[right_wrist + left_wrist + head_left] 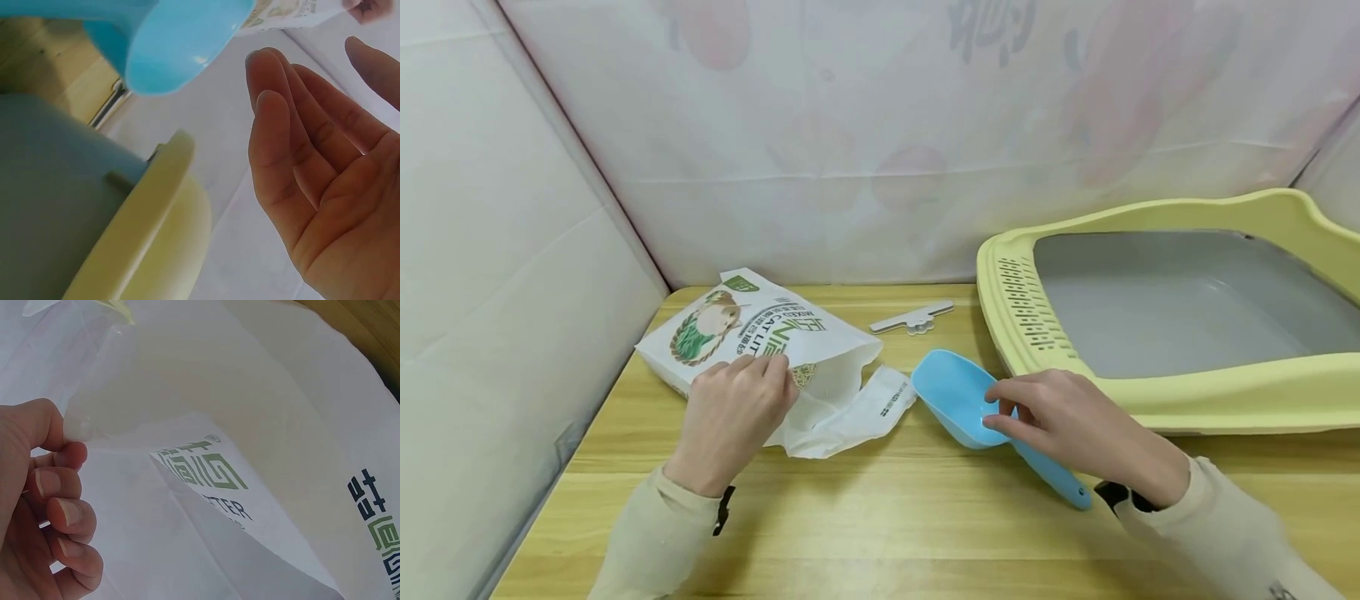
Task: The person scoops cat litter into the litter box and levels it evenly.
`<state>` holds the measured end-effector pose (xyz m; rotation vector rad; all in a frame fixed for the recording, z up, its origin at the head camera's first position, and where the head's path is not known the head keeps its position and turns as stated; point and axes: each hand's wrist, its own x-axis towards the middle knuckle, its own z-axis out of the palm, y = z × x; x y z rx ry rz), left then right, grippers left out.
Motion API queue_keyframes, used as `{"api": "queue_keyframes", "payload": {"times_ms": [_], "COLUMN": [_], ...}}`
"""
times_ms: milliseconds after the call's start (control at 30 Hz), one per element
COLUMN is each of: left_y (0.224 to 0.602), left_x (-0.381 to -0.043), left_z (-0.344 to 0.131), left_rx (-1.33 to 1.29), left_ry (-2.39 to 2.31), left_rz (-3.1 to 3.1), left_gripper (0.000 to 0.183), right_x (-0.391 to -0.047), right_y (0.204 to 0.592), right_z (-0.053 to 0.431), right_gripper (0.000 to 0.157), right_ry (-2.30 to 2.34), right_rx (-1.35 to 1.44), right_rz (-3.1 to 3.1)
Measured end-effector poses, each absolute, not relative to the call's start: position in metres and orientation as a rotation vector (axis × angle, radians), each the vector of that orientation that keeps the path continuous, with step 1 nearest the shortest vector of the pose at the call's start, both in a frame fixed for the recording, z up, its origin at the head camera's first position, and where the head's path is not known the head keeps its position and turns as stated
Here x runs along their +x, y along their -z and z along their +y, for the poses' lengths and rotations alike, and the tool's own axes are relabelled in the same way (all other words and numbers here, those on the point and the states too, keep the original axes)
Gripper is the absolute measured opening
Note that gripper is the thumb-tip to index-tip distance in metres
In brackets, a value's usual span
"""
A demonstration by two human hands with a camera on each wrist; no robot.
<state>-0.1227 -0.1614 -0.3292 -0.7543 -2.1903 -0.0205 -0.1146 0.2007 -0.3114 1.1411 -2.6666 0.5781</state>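
A white cat litter bag (831, 329) lies on its side at the left of the table, its mouth toward the right and some granular litter (805, 375) showing inside. My left hand (737, 417) pinches the edge of the bag's opening; in the left wrist view, thumb and forefinger hold the thin film. A light blue scoop (951, 387) rests on the table right of the bag, its handle pointing toward the front right. Above the scoop is my right hand (1071, 421), fingers loosely bent. In the right wrist view nothing lies between those fingers (275, 150).
A yellow litter box (1240, 396) with a grey inside fills the table's right side. Behind the scoop lies a white sealing clip (913, 319). Fabric walls (820, 192) stand at the back and left of the wooden table (880, 533).
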Motion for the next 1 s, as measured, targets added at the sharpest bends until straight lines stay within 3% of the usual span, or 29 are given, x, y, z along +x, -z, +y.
{"api": "queue_keyframes", "payload": {"times_ms": [667,1000], "left_y": [0.329,0.330], "left_x": [-0.122,-0.122], "left_z": [-0.163,-0.163], "left_rx": [-0.755,-0.750], "left_ry": [0.023,0.018], "left_rz": [-2.188,-2.189], "left_gripper": [0.026,0.027], "right_x": [-0.102,-0.091], "right_y": [0.341,0.355], "right_z": [0.226,0.239], "right_gripper": [0.014,0.024], "right_ry": [-0.530,-0.387], "right_rx": [1.121,1.030], "right_rz": [-2.589,-2.665]}}
